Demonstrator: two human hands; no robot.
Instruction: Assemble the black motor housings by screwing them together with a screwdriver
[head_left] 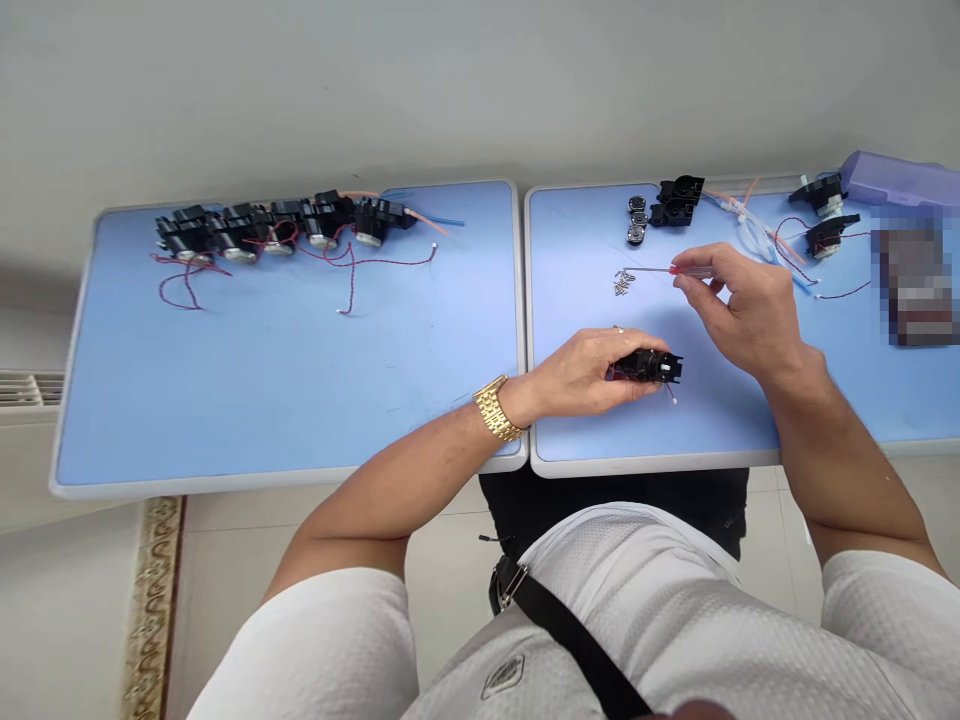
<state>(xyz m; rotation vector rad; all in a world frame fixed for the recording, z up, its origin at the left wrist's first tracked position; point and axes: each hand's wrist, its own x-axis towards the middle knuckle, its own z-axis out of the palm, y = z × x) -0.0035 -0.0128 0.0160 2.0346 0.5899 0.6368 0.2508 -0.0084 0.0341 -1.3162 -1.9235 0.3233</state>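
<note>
My left hand (600, 372) is closed around a black motor housing (651, 366) on the right-hand table; a thin wire with a white plug (673, 400) sticks out below it. In my right hand (750, 300) is a screwdriver (652, 269), pinched by its clear and red handle. Its metal shaft points left, and the tip is at a small pile of screws (622, 284). Beyond the pile stand several small round black-and-silver parts (637, 220) in a column. Beside them lie black plastic casings (677, 201).
Several black motor units (277, 230) with red wires line the back of the left table (285, 400). Two more units (829, 225), blue and orange tubes (757, 235), a purple case (900, 178) and a blurred item (919, 285) lie at the right. A gap separates the tables.
</note>
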